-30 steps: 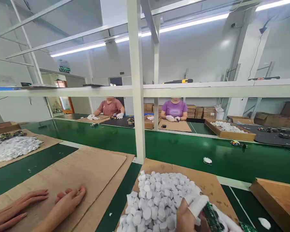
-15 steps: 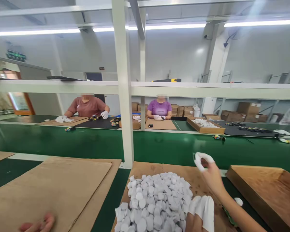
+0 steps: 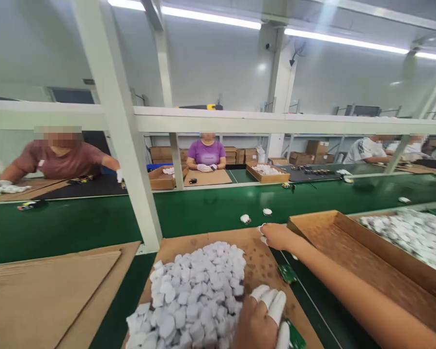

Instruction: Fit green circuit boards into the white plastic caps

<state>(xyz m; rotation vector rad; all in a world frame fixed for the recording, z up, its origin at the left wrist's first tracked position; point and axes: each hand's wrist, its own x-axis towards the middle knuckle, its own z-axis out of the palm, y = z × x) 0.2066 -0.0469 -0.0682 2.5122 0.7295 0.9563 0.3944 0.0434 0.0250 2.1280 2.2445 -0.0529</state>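
Note:
A heap of small white caps or pads [image 3: 196,291] covers brown cardboard [image 3: 181,241] before me. Low in the head view, my left hand [image 3: 265,315] is at the heap's right edge, white covers on its bent fingers. Those fingers are closed together; whatever they hold is hidden. A green circuit board [image 3: 295,335] shows beside them, and another board [image 3: 287,274] lies further up. From the right, my right hand [image 3: 276,236] reaches to the conveyor's near edge. Its white-tipped fingers are slightly apart, with nothing visible between them. Two white-topped pieces [image 3: 245,219] sit on the conveyor just beyond.
The green conveyor [image 3: 203,208] crosses behind the cardboard. An open carton [image 3: 312,218] stands at right, beside a pile of white pieces [image 3: 410,237]. A white post [image 3: 119,121] rises at left. Co-workers [image 3: 207,155] sit across the conveyor.
The view has swung right. My right hand has stretched toward the conveyor, where two white-topped pieces now lie. My left hand has bent down beside the heap. A bare hand at lower left has left view.

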